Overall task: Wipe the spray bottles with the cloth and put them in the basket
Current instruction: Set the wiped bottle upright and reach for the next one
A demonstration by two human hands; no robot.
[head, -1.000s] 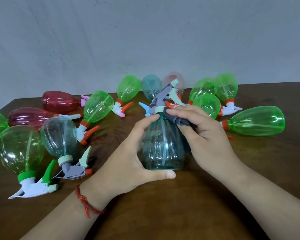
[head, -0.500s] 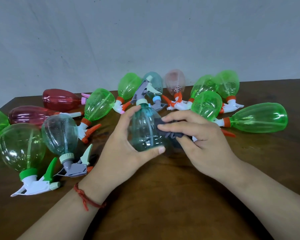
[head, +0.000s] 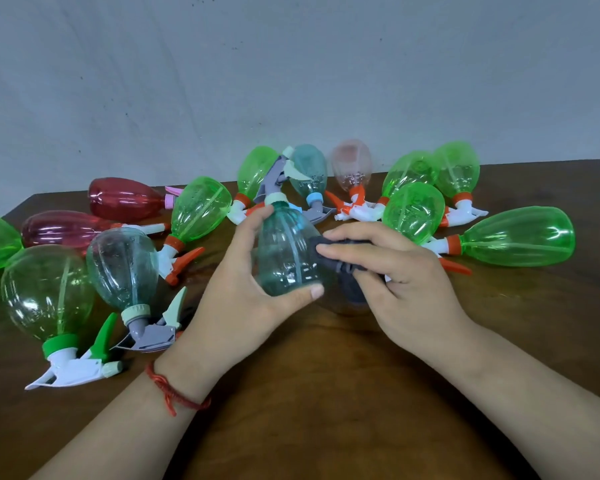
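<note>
Teal spray bottle sits in the left hand above the middle of the wooden table, tilted so its grey trigger head points away toward the wall. The left thumb curls under its base and the fingers wrap round its far side. The right hand grips a dark grey cloth, fingers curled over it, pressing it against the bottle's right side. A red string bracelet circles the left wrist. Other bottles lie around on the table: green ones to the right and behind, red ones at the left.
</note>
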